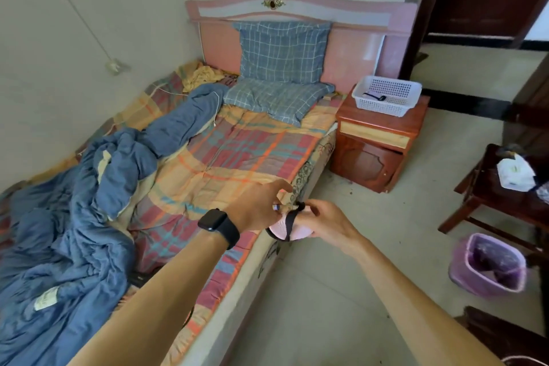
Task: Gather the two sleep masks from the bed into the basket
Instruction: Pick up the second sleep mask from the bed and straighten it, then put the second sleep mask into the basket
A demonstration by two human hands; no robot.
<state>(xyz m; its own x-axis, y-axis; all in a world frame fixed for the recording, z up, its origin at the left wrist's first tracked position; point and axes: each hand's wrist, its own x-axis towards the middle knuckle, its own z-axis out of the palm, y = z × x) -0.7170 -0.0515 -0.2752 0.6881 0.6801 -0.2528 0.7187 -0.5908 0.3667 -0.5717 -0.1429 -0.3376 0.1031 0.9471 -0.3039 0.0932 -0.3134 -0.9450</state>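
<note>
— Hands first: what are yours doing?

— Your left hand [258, 204] and right hand [322, 224] are meeting over the near edge of the bed [237, 154]. Between them you are holding a pale pink sleep mask [279, 229] with a black strap [292, 218]. Your right fingers [312, 207] are pinching the strap where it bunches at the top, and your left fingers are curling in on the same spot, though their tips are too blurred to tell exactly what they are gripping. A black watch [218, 224] is sitting on your left wrist.

— And the basket?

— You are looking at a white basket [386, 98] standing on the wooden nightstand [377, 140], just beside the head of the bed and well apart from your hands. Something dark [375, 96] is lying inside it; whether it is the other mask I cannot tell.

— Anything else on the bed?

— A blue quilt [89, 202] is lying rumpled along the wall side, and two checked pillows [282, 68] are resting by the headboard.
</note>
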